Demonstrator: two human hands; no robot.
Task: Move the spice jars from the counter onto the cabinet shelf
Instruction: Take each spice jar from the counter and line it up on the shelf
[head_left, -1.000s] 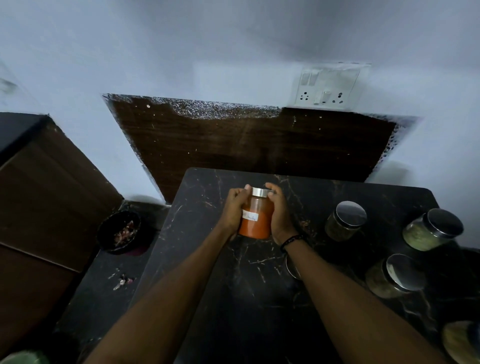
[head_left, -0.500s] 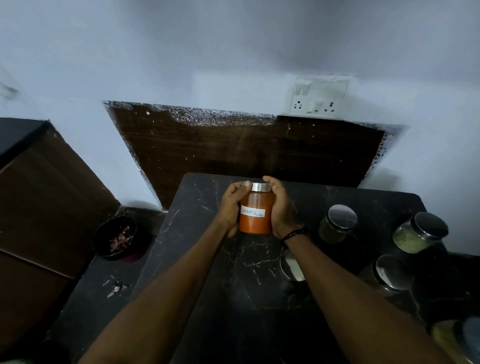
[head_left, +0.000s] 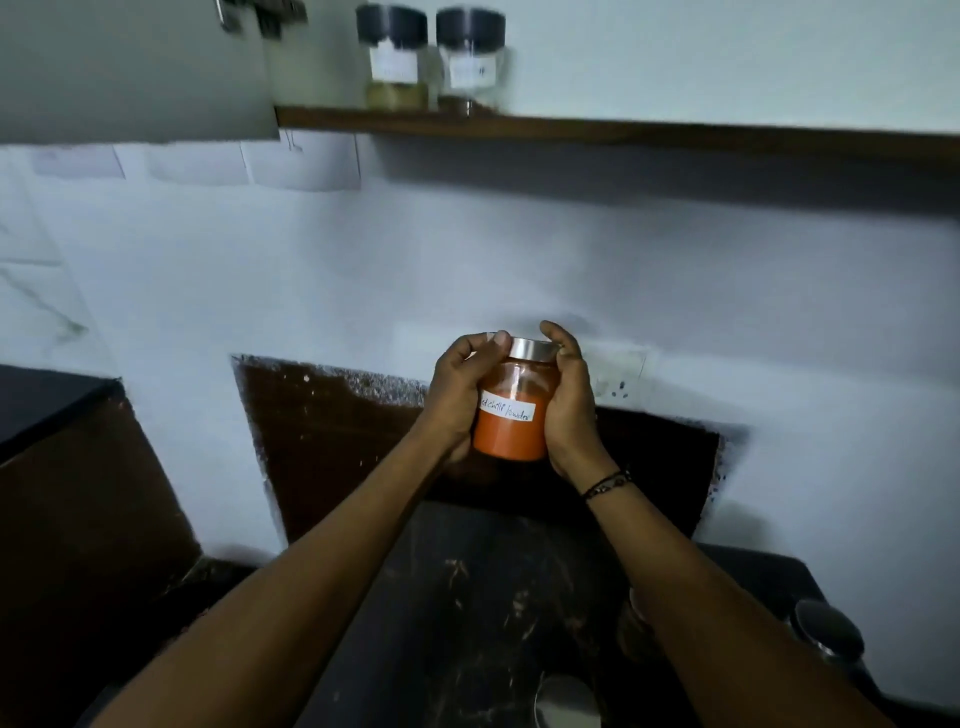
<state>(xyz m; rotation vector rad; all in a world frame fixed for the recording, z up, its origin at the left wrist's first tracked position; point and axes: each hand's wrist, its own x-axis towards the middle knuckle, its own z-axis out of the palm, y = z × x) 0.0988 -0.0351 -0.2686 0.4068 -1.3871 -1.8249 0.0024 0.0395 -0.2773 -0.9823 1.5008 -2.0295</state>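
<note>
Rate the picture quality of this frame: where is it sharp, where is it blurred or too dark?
Head view: sharpest at the orange jar, its handwritten label partly legible, held between the left hand and right hand; the two shelf jars and cabinet door are motion-smeared; the counter is dim, its jars barely distinguishable; wide-angle bending tilts the shelf.

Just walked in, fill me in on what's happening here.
A person grips a glass jar of orange-red chilli powder with a steel lid between the left hand and the right hand, clear of the black marble counter. Two dark-lidded labelled jars already stand on the wooden shelf above. Steel-lidded jars wait on the counter.
</note>
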